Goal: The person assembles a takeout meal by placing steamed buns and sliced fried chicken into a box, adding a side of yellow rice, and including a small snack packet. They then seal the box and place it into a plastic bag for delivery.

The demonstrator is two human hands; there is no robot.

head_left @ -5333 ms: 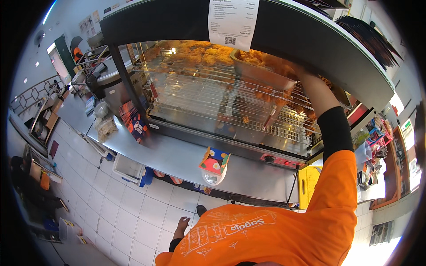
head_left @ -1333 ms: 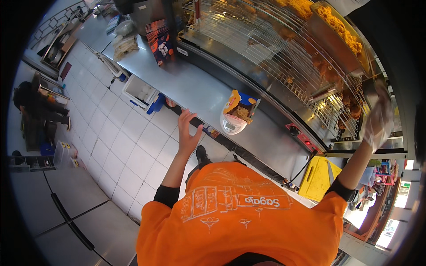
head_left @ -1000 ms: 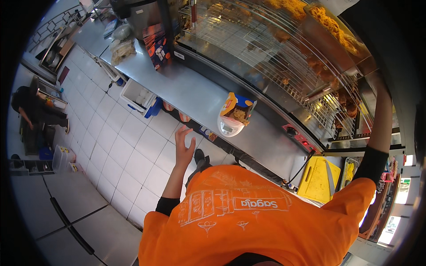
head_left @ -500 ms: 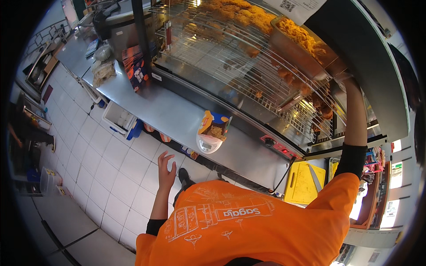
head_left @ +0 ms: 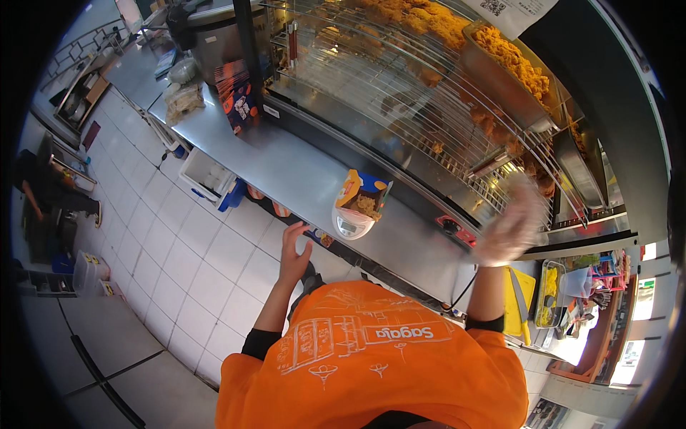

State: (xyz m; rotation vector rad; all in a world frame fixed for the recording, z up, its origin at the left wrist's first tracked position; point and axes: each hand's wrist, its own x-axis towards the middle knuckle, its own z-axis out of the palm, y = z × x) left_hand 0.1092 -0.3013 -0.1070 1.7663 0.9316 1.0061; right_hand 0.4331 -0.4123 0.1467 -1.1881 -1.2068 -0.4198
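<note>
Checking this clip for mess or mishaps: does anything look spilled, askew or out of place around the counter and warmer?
Nothing stands out. The paper box of fried food sits on the small scale, the steel counter shows no spill, and the fried pieces lie on the warmer racks.

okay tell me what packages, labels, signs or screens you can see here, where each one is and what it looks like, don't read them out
Open carton: on the scale, yellow, blue and orange.
Scale screen: front of the round white scale, small grey panel.
Flat cartons: upright stack at the cabinet's left end, orange and blue.
Paper slip: top of the cabinet, white with black print.
</note>
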